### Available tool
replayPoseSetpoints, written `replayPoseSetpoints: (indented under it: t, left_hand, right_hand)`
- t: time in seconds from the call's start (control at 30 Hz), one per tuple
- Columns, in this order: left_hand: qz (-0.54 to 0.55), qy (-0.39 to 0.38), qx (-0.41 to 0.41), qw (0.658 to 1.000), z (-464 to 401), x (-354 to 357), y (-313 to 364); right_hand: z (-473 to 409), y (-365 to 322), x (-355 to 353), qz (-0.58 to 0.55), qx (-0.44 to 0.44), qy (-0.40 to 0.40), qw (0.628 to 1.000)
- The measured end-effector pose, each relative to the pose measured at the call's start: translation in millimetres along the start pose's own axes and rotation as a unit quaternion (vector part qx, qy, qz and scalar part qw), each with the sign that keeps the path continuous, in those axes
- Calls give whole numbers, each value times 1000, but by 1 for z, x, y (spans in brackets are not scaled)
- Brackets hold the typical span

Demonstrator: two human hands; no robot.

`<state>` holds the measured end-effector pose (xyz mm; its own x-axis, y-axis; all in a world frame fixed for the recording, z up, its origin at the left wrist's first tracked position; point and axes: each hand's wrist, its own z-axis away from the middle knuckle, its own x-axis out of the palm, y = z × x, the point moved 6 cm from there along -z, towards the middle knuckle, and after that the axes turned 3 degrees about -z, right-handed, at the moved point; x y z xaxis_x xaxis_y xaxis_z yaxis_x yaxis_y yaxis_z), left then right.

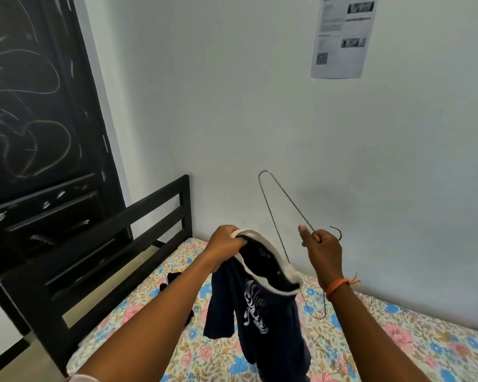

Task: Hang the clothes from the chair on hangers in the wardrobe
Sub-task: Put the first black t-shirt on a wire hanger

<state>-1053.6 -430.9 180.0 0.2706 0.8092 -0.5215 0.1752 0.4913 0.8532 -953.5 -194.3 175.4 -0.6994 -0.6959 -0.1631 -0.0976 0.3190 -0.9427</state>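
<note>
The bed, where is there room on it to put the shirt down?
The bed shows bare flowery sheet on the right, between the wall and the right hand's arm. Another bare strip lies along the black headboard, left of the left hand. It is crowded by the small black cloth and under the hanging dark shirt and wire hanger.

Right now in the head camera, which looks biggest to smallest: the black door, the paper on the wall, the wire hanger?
1. black door
2. wire hanger, nearer the camera, so unsure
3. paper
</note>
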Motion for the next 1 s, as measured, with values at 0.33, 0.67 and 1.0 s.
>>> replayPoseSetpoints:
  t: [0.33,0.67,1.0]
  left_hand:
    - [-124,-71,13,990,-1,18,29]
    - [-97,-185,-11,978,8,3,37]
    - [-57,-194,-45,978,15,-40,45]
  right_hand:
    - [-9,-37,-9,-267,102,63,956]
    - [-2,-42,24,-474,181,122,853]
    - [17,-24,47,-479,211,132,842]
